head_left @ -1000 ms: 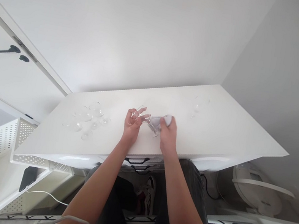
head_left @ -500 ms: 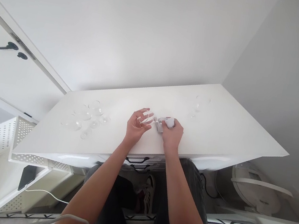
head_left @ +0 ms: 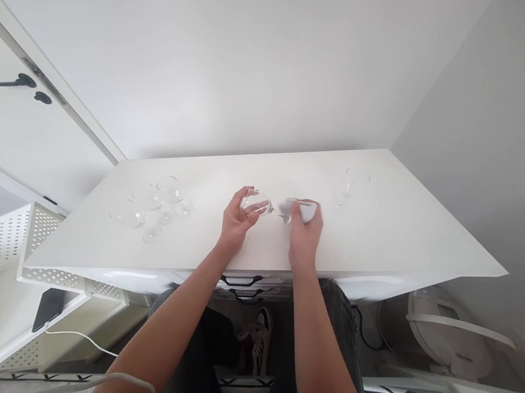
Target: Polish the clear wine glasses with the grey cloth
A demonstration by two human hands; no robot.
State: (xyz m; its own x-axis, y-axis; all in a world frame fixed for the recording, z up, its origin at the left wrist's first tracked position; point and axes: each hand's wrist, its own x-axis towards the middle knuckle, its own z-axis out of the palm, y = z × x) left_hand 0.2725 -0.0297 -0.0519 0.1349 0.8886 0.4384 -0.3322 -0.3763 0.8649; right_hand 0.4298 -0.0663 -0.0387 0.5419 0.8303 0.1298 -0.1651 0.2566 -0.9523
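Observation:
My left hand (head_left: 236, 222) is closed round the bowl of a clear stemmed glass (head_left: 262, 198), which lies sideways above the white tabletop with its stem toward the right. In my right hand (head_left: 306, 231) a white and greyish cloth (head_left: 307, 212) is bunched, close to the stem end of that glass; motion blurs the cloth. Whether the cloth touches the glass I cannot tell. The foot of the glass is hard to make out. Several clear stemmed glasses (head_left: 170, 190) stand together at the left of the table, and one more glass (head_left: 349, 183) stands at the right.
The white table (head_left: 404, 228) has drawers with black handles (head_left: 241, 281) facing my legs. A white wall borders its back. Left are a perforated white shelf (head_left: 43, 232), a phone (head_left: 50, 308) and a white cable (head_left: 82, 338). A round grey appliance (head_left: 444, 344) sits at lower right.
My right hand has pulled the cloth slightly to the right, away from the glass stem. The glass in my left hand has tilted a little. The standing glasses have stayed put.

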